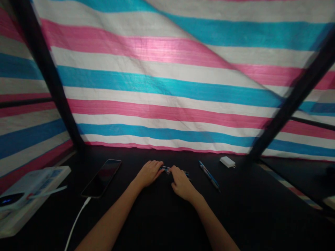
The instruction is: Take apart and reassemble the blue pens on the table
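Observation:
Both my hands rest on the dark table near its middle. My left hand [149, 173] and my right hand [180, 183] each have their fingers closed on the ends of a small bundle of blue pens [167, 169] lying between them. Only a short stretch of the bundle shows between the hands; a few tips stick out past my right hand. A single blue pen [208, 175] lies apart on the table, to the right of my right hand.
A black phone [101, 177] with a white cable [75, 221] lies to the left. A white box with a power bank [23, 195] sits at the left edge. A white charger plug [227, 161] lies at the back right. Striped tarp and black poles enclose the table.

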The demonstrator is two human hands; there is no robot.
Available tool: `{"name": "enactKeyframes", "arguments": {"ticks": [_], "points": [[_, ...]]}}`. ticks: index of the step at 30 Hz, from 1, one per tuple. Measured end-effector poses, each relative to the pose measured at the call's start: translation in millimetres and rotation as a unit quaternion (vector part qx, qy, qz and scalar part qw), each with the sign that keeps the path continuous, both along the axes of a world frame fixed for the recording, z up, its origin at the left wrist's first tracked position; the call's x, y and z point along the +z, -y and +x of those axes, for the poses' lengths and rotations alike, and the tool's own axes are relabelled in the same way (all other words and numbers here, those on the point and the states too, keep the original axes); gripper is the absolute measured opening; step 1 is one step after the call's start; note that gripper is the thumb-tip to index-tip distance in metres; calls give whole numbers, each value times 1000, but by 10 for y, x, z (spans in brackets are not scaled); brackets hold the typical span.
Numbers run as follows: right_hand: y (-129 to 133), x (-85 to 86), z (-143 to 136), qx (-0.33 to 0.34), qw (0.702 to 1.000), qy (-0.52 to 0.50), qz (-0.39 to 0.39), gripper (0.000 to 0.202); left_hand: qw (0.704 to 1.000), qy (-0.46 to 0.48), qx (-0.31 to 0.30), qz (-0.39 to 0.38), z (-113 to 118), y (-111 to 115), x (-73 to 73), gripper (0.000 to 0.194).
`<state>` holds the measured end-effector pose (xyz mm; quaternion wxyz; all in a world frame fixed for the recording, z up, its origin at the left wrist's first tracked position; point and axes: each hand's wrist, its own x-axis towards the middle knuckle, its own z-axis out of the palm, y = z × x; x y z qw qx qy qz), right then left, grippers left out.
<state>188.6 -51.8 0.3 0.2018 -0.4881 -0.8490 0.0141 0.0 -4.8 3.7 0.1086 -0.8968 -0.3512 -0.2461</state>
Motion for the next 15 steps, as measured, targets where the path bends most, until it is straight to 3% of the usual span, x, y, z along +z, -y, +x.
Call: {"name": "enactKeyframes", "arguments": {"ticks": [3,8,15], "points": [[-11,-37,26,20,1000,-13,-4,55,1000,4,3,1,2,-3,-4,22],[2,49,15,44,997,-60,-11,65,1000,4,5,7,7,-11,-12,18],[-19,102,75,-26,999,33,-9,48,1000,5,6,16,12,-11,-5,17]]}}
